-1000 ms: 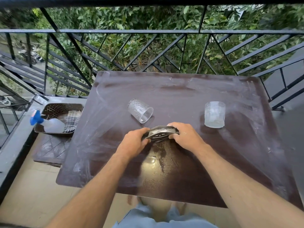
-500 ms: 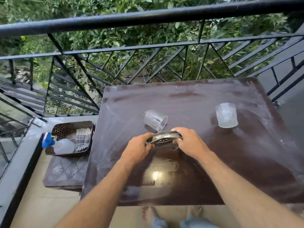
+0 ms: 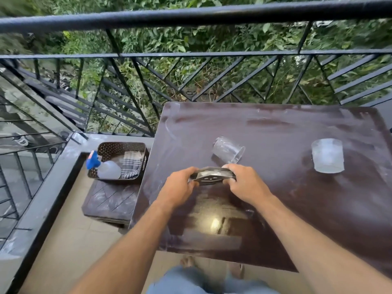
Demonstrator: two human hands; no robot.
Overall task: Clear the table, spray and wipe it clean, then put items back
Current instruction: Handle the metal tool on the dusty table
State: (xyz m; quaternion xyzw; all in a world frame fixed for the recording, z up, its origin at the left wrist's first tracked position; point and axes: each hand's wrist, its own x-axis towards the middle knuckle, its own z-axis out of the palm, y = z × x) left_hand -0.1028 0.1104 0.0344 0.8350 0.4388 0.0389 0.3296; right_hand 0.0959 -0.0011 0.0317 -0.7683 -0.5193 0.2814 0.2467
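A dark brown table (image 3: 275,209) with pale smears fills the middle and right. Both hands hold a stack of dark patterned coasters (image 3: 211,177) just above its middle: my left hand (image 3: 178,187) grips the left end, my right hand (image 3: 246,184) the right end. A clear glass (image 3: 228,150) lies tipped on its side just behind the coasters. Another clear glass (image 3: 327,155) stands on the table's right side.
To the left, a low dark stool (image 3: 110,200) carries a brown perforated basket (image 3: 118,148) holding a white spray bottle with a blue nozzle (image 3: 105,168) and a striped cloth (image 3: 131,163). A black metal railing (image 3: 191,56) runs behind the table, a ledge along the left.
The view has swung left and tilted, so the table sits further right in frame. Both hands stay closed on the coasters near the tipped glass.
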